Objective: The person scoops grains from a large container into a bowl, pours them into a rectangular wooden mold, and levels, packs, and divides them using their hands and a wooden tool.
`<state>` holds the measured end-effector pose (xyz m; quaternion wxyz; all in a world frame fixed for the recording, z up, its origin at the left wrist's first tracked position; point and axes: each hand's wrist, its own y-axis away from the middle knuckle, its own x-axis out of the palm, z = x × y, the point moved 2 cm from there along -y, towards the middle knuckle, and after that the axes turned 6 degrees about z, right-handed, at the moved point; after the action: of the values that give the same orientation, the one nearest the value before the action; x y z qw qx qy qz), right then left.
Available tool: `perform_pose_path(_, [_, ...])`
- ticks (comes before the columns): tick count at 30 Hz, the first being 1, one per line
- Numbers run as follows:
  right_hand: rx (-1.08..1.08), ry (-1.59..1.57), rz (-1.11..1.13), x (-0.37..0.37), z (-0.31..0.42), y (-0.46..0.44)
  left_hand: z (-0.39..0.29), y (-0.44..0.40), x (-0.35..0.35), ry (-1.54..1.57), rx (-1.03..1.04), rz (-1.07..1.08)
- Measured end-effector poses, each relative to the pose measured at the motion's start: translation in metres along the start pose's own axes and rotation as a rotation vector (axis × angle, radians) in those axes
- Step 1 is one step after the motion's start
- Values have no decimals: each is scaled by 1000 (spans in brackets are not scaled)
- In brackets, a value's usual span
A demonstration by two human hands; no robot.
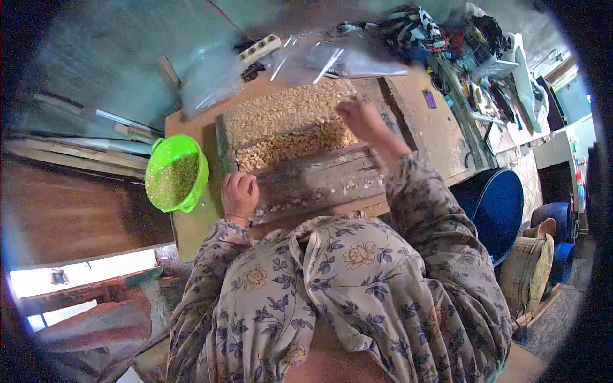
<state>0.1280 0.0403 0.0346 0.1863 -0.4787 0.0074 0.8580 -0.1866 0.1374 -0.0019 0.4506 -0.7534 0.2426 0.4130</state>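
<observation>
A slab of pale puffed grain [287, 110] lies pressed inside a worn wooden frame [319, 185] on the table. Along its near side runs a lower, looser strip of the same puffed grain [297, 144]. My left hand [241, 195] is closed around the near left corner of the frame, with its fingers curled. At the slab's right end is my right hand [363, 120], fingers bent inward and pressed together. Whatever those fingers may hold is hidden.
A bright green colander [177, 173] holding green and pale bits stands at the table's left edge. Clear plastic sheets [319, 60] and a power strip [260, 48] lie at the back. A small purple object [430, 99] rests to the right. Blue barrels [498, 207] stand beyond the right edge.
</observation>
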Motion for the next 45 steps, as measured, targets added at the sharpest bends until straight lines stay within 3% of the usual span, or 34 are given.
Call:
perform_pose_path(2, [-1,-80,-34,-22,7,-4,-1,-2,-1,4,-8,11])
perform_pose_path(4, [68,-111,90,-34,10,-8,-5,-5,-3,-27,22,-67])
perform_pose_path(5, [-88,-4,154,-24,0,-10,-6,-6,-2,-43,11,-58])
perform_pose_path(8, [-161,273,202,-6,-13,-7,-24,-23,-3,-76,95,-29])
perform_pose_path(9, [-131,106,34,-2,-31,-8,-31,-29,2,-44,86,-11])
perform_pose_path(10, [-131,105,40,1,-53,-7,-38,-34,6,-43,81,-8])
perform_pose_path(12, [-30,188,256,-5,-64,-5,-57,-53,11,-16,180,77])
perform_pose_path(13, [72,250,528,-11,-64,3,-64,-60,15,-17,181,73])
perform_pose_path(14, [71,253,526,-21,-56,19,-72,-67,21,3,196,127])
perform_pose_path(16, [-197,351,273,-37,-42,49,-80,-77,32,23,204,174])
perform_pose_path(18, [-147,498,366,-34,-40,56,-85,-79,44,-5,272,235])
perform_pose_path(20, [-132,460,200,-37,-34,67,-88,-78,49,-28,274,234])
perform_pose_path(22, [-150,455,242,-35,-32,69,-90,-77,51,-104,320,223])
perform_pose_path(24, [-404,535,-18,-33,-29,70,-91,-76,50,-112,319,258])
perform_pose_path(29, [-403,527,122,-34,-37,70,-95,-74,53,-174,318,297])
perform_pose_path(34, [-465,480,197,-25,-53,93,-94,-65,60,-123,389,207])
perform_pose_path(38, [-342,240,218,-39,-25,67,-94,-61,59,-128,374,154])
perform_pose_path(40, [-106,103,216,-27,-28,33,-92,-58,62,-103,267,331])
perform_pose_path(42, [-332,44,388,-10,-27,-7,-93,-58,65,-146,219,358])
perform_pose_path(45, [-521,179,410,25,-23,-52,-91,-55,65,-184,203,382])
